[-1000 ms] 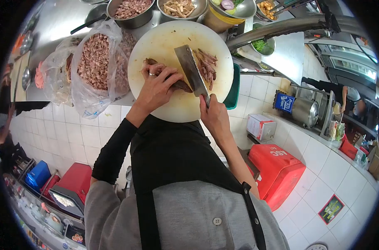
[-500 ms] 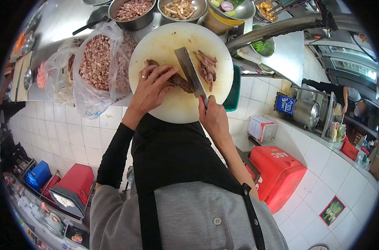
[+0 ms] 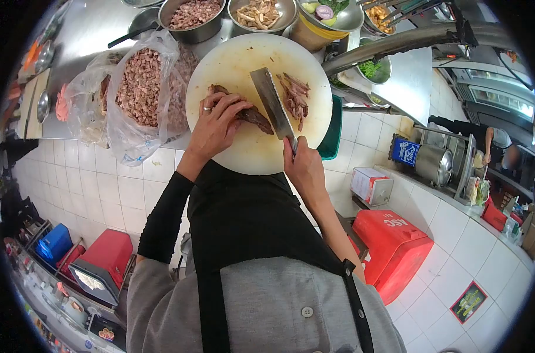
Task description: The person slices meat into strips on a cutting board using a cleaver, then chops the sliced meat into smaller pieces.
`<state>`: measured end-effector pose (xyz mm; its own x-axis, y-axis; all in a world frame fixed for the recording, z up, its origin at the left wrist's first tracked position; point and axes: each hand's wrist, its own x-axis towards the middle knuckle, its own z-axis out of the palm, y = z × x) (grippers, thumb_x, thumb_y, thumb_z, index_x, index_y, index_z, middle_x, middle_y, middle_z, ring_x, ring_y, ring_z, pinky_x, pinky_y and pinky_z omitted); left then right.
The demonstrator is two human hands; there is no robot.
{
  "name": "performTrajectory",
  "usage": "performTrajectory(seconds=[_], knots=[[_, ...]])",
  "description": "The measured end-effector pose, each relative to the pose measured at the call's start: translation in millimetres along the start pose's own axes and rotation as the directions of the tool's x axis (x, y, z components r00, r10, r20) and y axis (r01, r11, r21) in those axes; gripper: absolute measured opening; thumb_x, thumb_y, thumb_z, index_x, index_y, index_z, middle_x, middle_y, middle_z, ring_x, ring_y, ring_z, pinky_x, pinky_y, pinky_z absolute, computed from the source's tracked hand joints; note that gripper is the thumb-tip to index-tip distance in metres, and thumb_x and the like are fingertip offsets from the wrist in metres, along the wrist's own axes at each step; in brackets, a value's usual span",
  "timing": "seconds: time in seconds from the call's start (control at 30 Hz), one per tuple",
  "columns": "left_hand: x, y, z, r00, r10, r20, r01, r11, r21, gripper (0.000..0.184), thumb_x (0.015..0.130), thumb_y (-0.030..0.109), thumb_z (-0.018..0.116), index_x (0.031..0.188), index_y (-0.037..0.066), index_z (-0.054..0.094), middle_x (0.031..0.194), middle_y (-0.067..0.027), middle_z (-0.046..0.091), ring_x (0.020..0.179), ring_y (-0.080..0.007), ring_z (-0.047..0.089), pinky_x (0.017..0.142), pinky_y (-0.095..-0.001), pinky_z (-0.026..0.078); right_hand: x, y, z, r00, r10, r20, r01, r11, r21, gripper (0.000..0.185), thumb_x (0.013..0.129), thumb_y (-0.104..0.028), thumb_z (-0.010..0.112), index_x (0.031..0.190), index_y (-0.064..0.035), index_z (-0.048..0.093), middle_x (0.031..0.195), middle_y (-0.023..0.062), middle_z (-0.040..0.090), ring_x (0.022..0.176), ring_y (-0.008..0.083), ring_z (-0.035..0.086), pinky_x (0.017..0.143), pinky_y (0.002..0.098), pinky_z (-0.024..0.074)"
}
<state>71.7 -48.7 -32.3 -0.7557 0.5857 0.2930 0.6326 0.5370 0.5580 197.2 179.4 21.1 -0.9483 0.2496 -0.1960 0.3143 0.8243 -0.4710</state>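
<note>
On the round white cutting board (image 3: pixel 238 59), my left hand (image 3: pixel 219 123) presses down on a dark brown piece of cooked meat (image 3: pixel 256 119), fingers curled over it. A cleaver (image 3: pixel 270 103) is gripped by its handle in my right hand (image 3: pixel 304 166). Its blade is just right of the meat's cut end, with a narrow gap between them. Sliced meat strips (image 3: pixel 295 99) lie in a loose pile on the board, right of the blade. The far end of the meat is partly hidden under my left hand.
Left of the board sits a clear plastic bag (image 3: pixel 139 88) of diced meat. Metal bowls of diced meat (image 3: pixel 194 15), sliced pieces (image 3: pixel 257 13) and vegetables (image 3: pixel 332 12) line the back. A metal bar (image 3: pixel 391 52) crosses at right. A green bin (image 3: pixel 333 132) stands below; another person (image 3: pixel 498 138) works far right.
The cleaver has shifted slightly right, away from the meat's cut end, toward the sliced strips. My left hand keeps its hold on the meat. The whole view has shifted slightly.
</note>
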Motion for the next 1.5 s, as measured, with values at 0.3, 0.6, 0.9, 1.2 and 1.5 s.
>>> performTrajectory(seconds=[0.3,0.6,0.9,1.2,1.5], knots=[[1,3,-13,0.999,0.006,0.048,0.003,0.983,-0.182,0.052,0.082,0.025,0.086,0.128,0.017,0.065,0.139,-0.0051,0.061,0.134,-0.0367,0.05,0.121,-0.0559,0.032,-1,-1,-1,1.0,0.008,0.005,-0.008,1.0,-0.014,0.04,0.109,-0.033,0.062,0.088,-0.0001,0.053,0.063,0.0297,0.065,0.058,0.0499,0.068,0.051,0.0586,0.0542],[2,2,-15,0.999,0.051,0.013,-0.048,0.983,-0.177,0.041,0.087,0.027,0.084,0.124,0.016,0.068,0.136,-0.006,0.063,0.135,-0.0352,0.051,0.12,-0.0534,0.033,-1,-2,-1,1.0,0.005,-0.004,-0.005,0.999,-0.033,0.04,0.109,-0.034,0.061,0.089,-0.0003,0.054,0.064,0.0289,0.066,0.059,0.0487,0.069,0.051,0.0575,0.0552],[17,7,-13,0.991,-0.003,0.133,0.006,1.0,-0.022,0.051,0.084,0.006,0.075,0.133,0.015,0.067,0.137,-0.0073,0.065,0.14,-0.0323,0.052,0.12,-0.0515,0.031,-2,-3,0,1.0,0.017,0.0,-0.017,0.999,-0.032,0.04,0.11,-0.033,0.061,0.09,0.0003,0.054,0.064,0.0297,0.066,0.059,0.0485,0.069,0.051,0.0569,0.0551],[30,-2,-2,0.987,0.112,0.113,-0.11,0.994,-0.024,0.059,0.073,-0.009,0.066,0.129,0.011,0.066,0.127,-0.0078,0.068,0.128,-0.0308,0.059,0.116,-0.0508,0.034,-3,-5,-1,1.0,0.004,-0.016,-0.005,1.0,-0.024,0.039,0.109,-0.032,0.062,0.088,-0.0001,0.054,0.063,0.0295,0.065,0.058,0.0485,0.068,0.05,0.0562,0.0544],[19,0,2,0.992,0.116,0.045,-0.118,0.992,0.033,0.06,0.071,-0.005,0.072,0.128,0.012,0.065,0.128,-0.0067,0.068,0.129,-0.0323,0.058,0.114,-0.0522,0.035,-4,-6,2,0.999,-0.013,-0.034,0.011,0.998,-0.062,0.04,0.109,-0.032,0.062,0.087,-0.0002,0.054,0.062,0.0291,0.064,0.057,0.0487,0.068,0.049,0.0557,0.054]])
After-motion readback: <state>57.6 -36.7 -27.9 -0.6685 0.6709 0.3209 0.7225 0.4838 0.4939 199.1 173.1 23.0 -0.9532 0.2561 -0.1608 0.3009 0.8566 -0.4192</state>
